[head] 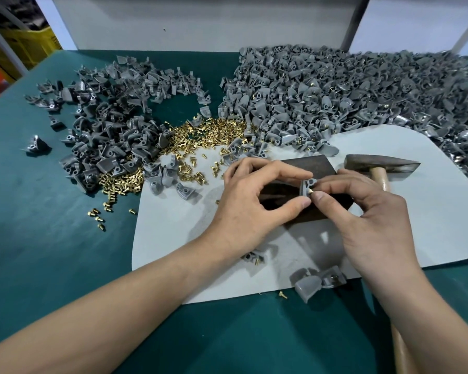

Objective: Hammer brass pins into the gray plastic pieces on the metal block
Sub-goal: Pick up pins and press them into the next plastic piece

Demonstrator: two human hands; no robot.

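The left hand [250, 201] is pinching one gray plastic piece [306, 184], its fingers [289, 174] clamped on it from above and its thumb from below. The right hand [362, 211] is meeting it from the other side, its fingers [333, 182] closed on one brass pin [310, 190] and holding the pin against the piece. Both sets of fingers are hovering just over the one dark metal block [305, 164], which is sitting on a pale mat [173, 225] on the green counter [52, 211].

One hammer [381, 163] is lying just beyond the right fingers, its head beside the block. Beyond the left fingers, a single heap of loose pins [200, 130], too many to count, is spreading out between two heaps of gray pieces: a smaller heap [111, 130] off to the left and a far larger heap [335, 90] beyond the right fingers. Back toward the right wrist, two more pieces [308, 286] are resting at the mat's near edge, with one stray pin [282, 294] beside them.
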